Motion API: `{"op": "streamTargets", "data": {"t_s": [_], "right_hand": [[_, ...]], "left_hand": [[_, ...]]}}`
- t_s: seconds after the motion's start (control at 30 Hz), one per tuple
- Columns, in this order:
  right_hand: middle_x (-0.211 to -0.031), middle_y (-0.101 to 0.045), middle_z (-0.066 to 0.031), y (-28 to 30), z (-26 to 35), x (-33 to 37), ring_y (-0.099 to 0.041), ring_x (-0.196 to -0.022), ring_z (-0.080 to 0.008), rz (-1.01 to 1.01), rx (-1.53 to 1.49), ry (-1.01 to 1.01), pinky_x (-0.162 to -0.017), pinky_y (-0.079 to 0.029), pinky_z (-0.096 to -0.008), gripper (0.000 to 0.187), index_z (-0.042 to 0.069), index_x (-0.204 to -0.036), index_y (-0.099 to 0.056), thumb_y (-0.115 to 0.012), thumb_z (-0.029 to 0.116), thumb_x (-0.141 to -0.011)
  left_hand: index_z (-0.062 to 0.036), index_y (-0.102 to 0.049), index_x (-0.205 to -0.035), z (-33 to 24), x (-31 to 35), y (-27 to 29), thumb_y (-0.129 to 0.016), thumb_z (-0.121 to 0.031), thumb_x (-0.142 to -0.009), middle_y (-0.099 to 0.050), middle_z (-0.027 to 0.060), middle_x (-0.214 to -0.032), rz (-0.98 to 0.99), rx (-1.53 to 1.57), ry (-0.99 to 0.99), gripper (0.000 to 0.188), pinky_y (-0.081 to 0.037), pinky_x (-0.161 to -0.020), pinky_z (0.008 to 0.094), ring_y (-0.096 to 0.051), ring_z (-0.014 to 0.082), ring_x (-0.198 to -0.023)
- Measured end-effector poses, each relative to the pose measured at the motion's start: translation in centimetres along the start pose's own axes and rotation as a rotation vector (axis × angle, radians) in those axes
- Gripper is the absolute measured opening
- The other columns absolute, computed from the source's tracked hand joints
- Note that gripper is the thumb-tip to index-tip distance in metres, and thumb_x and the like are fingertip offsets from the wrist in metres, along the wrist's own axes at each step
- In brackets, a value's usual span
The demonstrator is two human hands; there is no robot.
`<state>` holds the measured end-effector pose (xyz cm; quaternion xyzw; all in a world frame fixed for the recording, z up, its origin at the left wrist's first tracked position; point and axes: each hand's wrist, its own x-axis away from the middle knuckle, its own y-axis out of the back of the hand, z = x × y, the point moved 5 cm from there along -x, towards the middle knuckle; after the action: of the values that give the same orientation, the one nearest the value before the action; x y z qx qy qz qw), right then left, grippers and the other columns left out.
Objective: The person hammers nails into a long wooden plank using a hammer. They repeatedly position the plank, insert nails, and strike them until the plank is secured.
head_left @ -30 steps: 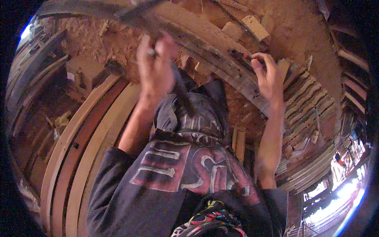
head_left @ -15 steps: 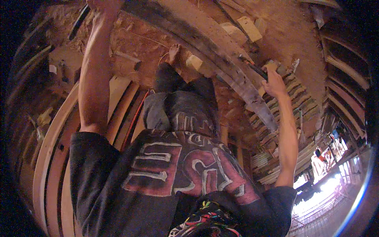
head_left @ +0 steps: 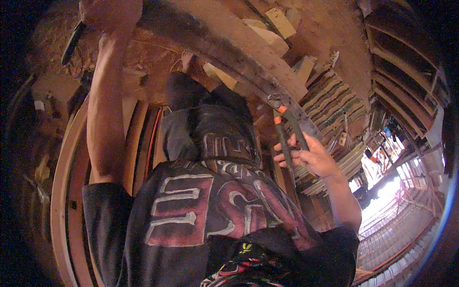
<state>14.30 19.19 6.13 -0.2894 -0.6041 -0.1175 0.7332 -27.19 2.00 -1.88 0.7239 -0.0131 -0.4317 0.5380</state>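
Note:
My right hand (head_left: 316, 157) holds a pair of pincers (head_left: 290, 125) with dark handles and orange bands. Its fingers wrap round the handles, which stand a little apart, and the metal jaws point at the long wooden beam (head_left: 248, 79). Whether the jaws touch the wood I cannot tell. At the upper left, beside the dark, stained end of the beam, my left hand (head_left: 111, 16) is closed round a dark handle (head_left: 71, 45). The far end of that tool is out of sight.
Long boards (head_left: 69, 182) stand on the left beside my arm. Wood offcuts (head_left: 280, 23) lie on the brown ground beyond the beam. Stacked slats (head_left: 330, 95) are at the right, with more timber (head_left: 406, 71) behind them. My bare foot (head_left: 186, 58) is near the beam.
My right hand has come lower and nearer with the pincers, whose handles now show spread. My left hand has shifted slightly left and down, still round the dark handle. The view has turned a little.

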Motion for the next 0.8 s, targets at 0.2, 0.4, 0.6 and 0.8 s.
{"op": "streamTargets", "data": {"t_s": [0.2,0.4,0.6,0.8], "right_hand": [[-0.127,-0.054,-0.0259,0.9,0.4,0.1,-0.062,-0.111,-0.0402,-0.096,-0.170,-0.110,-0.093,-0.054,-0.0529,0.029,0.007,-0.111,-0.047,-0.044,-0.006,-0.086],[-0.126,-0.056,-0.0256,1.6,-0.1,1.3,-0.062,-0.111,-0.0417,-0.049,-0.261,-0.162,-0.092,-0.054,-0.0548,0.021,0.008,-0.119,-0.047,-0.047,0.007,-0.098],[-0.126,-0.056,-0.0251,0.5,1.2,2.1,-0.060,-0.114,-0.0425,-0.113,-0.288,-0.269,-0.093,-0.053,-0.0564,0.024,0.008,-0.123,-0.048,-0.048,0.008,-0.099],[-0.129,-0.056,-0.0264,0.3,3.9,1.9,-0.061,-0.113,-0.0427,-0.132,-0.238,-0.359,-0.089,-0.055,-0.0571,0.031,0.003,-0.119,-0.049,-0.051,0.000,-0.089]], "left_hand": [[-0.0066,-0.066,-0.106,-2.0,1.4,1.1,-0.068,-0.014,-0.084,-0.062,0.0117,-0.091,-0.009,-0.034,-0.002,0.023,-0.044,-0.074,0.0443,-0.053,0.0340,-0.084],[-0.0068,-0.067,-0.103,-2.9,2.0,1.6,-0.069,-0.009,-0.081,-0.062,0.0098,-0.087,-0.005,-0.034,-0.008,0.022,-0.044,-0.074,0.0416,-0.053,0.0315,-0.080],[-0.0074,-0.067,-0.102,-3.0,1.5,2.4,-0.070,-0.009,-0.079,-0.062,0.0080,-0.086,0.053,-0.075,-0.085,0.023,-0.043,-0.075,0.0400,-0.054,0.0301,-0.082],[-0.0079,-0.067,-0.101,-3.4,1.4,3.5,-0.071,-0.015,-0.080,-0.063,0.0064,-0.087,-0.001,-0.061,-0.095,0.022,-0.043,-0.077,0.0390,-0.054,0.0296,-0.084]]}}
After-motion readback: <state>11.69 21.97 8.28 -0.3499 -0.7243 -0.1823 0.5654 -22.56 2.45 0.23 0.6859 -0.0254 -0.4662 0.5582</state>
